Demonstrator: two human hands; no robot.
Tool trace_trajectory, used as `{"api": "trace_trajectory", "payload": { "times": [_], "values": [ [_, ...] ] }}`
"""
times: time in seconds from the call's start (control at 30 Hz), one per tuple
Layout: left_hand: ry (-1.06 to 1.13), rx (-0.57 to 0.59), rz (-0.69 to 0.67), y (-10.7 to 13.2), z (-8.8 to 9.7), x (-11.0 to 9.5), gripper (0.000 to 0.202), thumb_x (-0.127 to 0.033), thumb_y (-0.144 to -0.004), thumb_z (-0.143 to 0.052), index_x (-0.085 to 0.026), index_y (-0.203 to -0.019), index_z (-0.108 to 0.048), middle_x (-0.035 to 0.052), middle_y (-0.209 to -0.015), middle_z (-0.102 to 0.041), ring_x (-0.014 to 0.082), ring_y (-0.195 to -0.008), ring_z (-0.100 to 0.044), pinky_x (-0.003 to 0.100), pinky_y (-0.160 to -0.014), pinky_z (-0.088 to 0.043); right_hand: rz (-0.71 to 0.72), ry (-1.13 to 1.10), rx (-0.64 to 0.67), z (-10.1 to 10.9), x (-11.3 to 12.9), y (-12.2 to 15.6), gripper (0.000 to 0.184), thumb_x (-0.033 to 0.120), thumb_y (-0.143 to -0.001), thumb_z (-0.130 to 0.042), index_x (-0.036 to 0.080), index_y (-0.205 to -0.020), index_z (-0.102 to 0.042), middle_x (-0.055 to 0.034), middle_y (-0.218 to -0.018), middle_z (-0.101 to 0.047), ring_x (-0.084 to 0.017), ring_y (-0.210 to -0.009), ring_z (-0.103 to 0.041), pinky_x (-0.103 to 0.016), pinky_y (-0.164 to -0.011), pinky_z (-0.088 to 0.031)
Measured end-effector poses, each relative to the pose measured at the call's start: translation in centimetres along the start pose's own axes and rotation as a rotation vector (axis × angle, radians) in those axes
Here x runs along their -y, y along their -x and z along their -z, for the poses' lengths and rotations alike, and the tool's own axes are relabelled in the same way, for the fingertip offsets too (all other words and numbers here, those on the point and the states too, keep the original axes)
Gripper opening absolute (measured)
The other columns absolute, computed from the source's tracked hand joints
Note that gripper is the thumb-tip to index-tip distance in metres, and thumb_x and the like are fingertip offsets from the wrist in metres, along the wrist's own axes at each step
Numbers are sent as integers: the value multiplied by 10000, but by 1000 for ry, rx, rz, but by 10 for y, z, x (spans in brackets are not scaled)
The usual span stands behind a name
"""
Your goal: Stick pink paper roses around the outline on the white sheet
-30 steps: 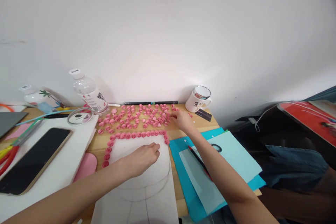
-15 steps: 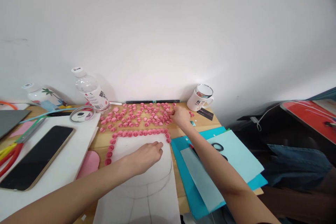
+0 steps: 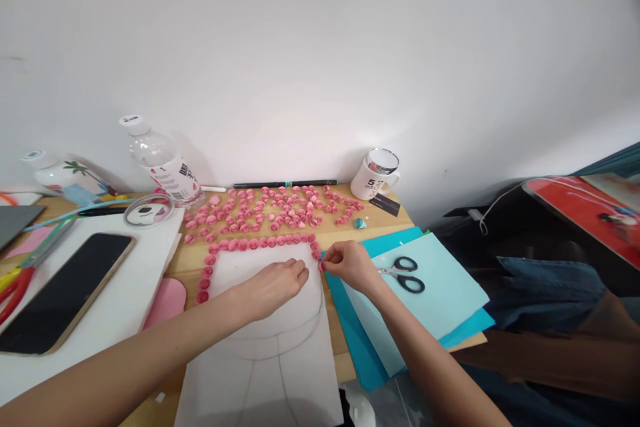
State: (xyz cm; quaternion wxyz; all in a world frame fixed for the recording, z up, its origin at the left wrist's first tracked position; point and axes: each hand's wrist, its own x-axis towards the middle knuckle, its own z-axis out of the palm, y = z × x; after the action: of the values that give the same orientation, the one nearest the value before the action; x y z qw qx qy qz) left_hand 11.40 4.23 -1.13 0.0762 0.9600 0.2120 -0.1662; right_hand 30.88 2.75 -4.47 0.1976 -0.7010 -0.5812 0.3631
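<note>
My left hand (image 3: 274,285) lies on a white sheet of paper (image 3: 270,347) with pencil lines, fingers curled loosely, tips near the sheet's upper right corner. My right hand (image 3: 347,265) pinches a small pink paper roll at that corner, where a row of pink rolls (image 3: 260,242) runs along the sheet's top edge and down its left side. A loose pile of several pink rolls (image 3: 270,208) lies behind on the wooden desk (image 3: 385,223).
Black-handled scissors (image 3: 406,273) lie on light blue paper sheets (image 3: 440,293) at the right. A white mug (image 3: 375,173), a black pen (image 3: 285,184), two plastic bottles (image 3: 160,163), a tape roll (image 3: 149,209) and a phone (image 3: 60,290) on white board sit around.
My right hand has come back from the loose pile to the sheet's upper right corner with a pink roll pinched. The scissors are now uncovered. My left hand stayed on the sheet.
</note>
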Motion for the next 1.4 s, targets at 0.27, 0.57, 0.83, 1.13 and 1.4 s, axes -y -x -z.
{"api": "trace_trajectory", "payload": {
  "times": [0.27,0.57,0.83,1.13,1.4],
  "values": [
    [-26,-36,-28,0,-7,0,654,48,-762,-403,-113,-1379,-252,104,-1006,-614,199,-903,-588,297,-757,-464,32,172,-78,-9,9,-8,139,80,-622,-628,182,-716,-622,-10,-620,-692,-158,-638,-643,-213,-565,-378],
    [-29,-54,-35,-5,-3,2,526,52,-779,-382,-82,-1288,-400,111,-1002,-597,196,-870,-582,286,-719,-451,47,174,-63,-8,11,-12,122,65,-605,-635,180,-646,-627,-35,-626,-694,-173,-641,-637,-233,-583,-379],
    [-6,-23,-19,-7,1,2,518,64,-767,-361,-69,-1264,-419,113,-1000,-605,199,-859,-594,291,-717,-458,9,-65,83,-4,-4,-16,82,161,-675,-641,189,-603,-612,-1,-531,-658,-148,-514,-630,-217,-497,-457],
    [90,39,19,-7,12,4,593,61,-770,-397,-124,-1327,-315,84,-980,-612,180,-826,-605,267,-698,-449,-71,-394,190,-5,-17,-21,148,285,-654,-681,169,-605,-604,-31,-595,-693,-183,-590,-669,-266,-565,-550],
    [61,7,-17,-13,6,4,443,44,-804,-342,-88,-1219,-427,107,-998,-625,207,-849,-614,300,-708,-465,34,-170,78,10,-13,-28,142,258,-735,-567,164,-636,-604,-33,-607,-688,-150,-545,-654,-222,-519,-516]
  ]
}}
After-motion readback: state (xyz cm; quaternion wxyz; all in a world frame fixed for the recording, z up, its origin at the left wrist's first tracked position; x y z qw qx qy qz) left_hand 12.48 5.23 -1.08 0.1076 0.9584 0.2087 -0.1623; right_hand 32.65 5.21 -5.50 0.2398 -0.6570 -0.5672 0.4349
